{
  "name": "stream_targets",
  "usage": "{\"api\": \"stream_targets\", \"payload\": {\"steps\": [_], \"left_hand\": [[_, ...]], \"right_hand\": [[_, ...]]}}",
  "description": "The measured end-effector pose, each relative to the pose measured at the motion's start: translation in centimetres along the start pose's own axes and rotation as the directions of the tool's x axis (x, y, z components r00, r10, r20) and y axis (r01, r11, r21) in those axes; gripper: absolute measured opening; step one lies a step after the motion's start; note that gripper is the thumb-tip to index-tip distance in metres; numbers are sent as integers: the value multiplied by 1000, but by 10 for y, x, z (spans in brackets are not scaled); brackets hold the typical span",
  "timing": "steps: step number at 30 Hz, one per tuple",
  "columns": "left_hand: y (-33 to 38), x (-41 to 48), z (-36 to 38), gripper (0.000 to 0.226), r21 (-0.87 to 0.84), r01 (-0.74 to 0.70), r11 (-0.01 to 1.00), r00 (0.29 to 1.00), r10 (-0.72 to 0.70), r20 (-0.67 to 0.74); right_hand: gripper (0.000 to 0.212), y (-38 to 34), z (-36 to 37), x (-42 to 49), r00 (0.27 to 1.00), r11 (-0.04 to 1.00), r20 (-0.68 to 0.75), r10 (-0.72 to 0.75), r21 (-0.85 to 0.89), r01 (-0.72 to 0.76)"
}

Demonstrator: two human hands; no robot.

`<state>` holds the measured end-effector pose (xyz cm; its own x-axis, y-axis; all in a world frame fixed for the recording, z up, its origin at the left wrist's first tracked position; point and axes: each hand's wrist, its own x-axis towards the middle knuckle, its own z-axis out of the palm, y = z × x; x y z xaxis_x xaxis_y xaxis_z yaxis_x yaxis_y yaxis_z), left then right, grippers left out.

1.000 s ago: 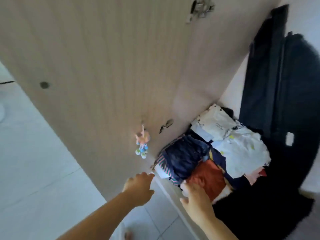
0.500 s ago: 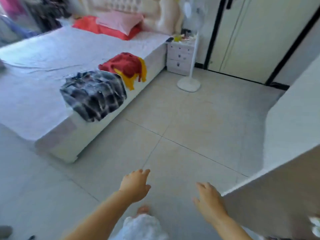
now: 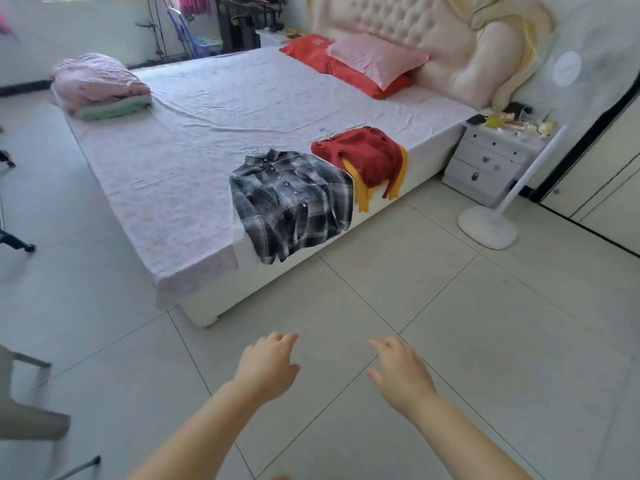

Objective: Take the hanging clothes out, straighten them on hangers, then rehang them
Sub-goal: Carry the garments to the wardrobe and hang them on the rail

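Both hands, left [image 3: 268, 370] and right [image 3: 401, 372], empty and apart above floor; plaid shirt [image 3: 294, 202] lies on bed [image 3: 173, 174] edge, likely next for straightening on its hanger.

1. A home bedroom, seen from a head-worn camera looking across a pale tiled floor [image 3: 450, 323] at a large bed [image 3: 194, 161].
2. At the bed's far end stands a tufted pink headboard [image 3: 408, 32], with a pink pillow [image 3: 375, 58] on red ones just before it.
3. Beside the bed's head sits a small white nightstand [image 3: 491, 164] with drawers.
4. A white pedestal fan [image 3: 498, 216] stands just beside the nightstand.
5. Folded bedding [image 3: 98, 86] rests on the bed's far foot corner.
6. Garments lie on the bed's near edge: a plaid shirt [image 3: 291, 202] and a red top [image 3: 363, 155].
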<state>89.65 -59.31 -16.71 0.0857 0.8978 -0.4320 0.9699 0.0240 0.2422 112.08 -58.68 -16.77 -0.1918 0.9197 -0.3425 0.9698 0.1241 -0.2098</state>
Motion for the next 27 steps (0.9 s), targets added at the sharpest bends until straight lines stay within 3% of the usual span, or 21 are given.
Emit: {"api": "stream_targets", "payload": {"steps": [7, 17, 27], "left_hand": [[-19, 114, -47, 56, -43, 69, 997, 998, -69, 10], [-22, 290, -148, 56, -165, 284, 945, 954, -296, -54], [-75, 439, -218, 55, -256, 330, 909, 935, -352, -45]], "right_hand": [[52, -8, -43, 137, 996, 996, 14, -88, -2, 88], [52, 0, -129, 371, 958, 960, 95, -271, -38, 276], [51, -32, -176, 565, 929, 932, 171, -328, -102, 348]]}}
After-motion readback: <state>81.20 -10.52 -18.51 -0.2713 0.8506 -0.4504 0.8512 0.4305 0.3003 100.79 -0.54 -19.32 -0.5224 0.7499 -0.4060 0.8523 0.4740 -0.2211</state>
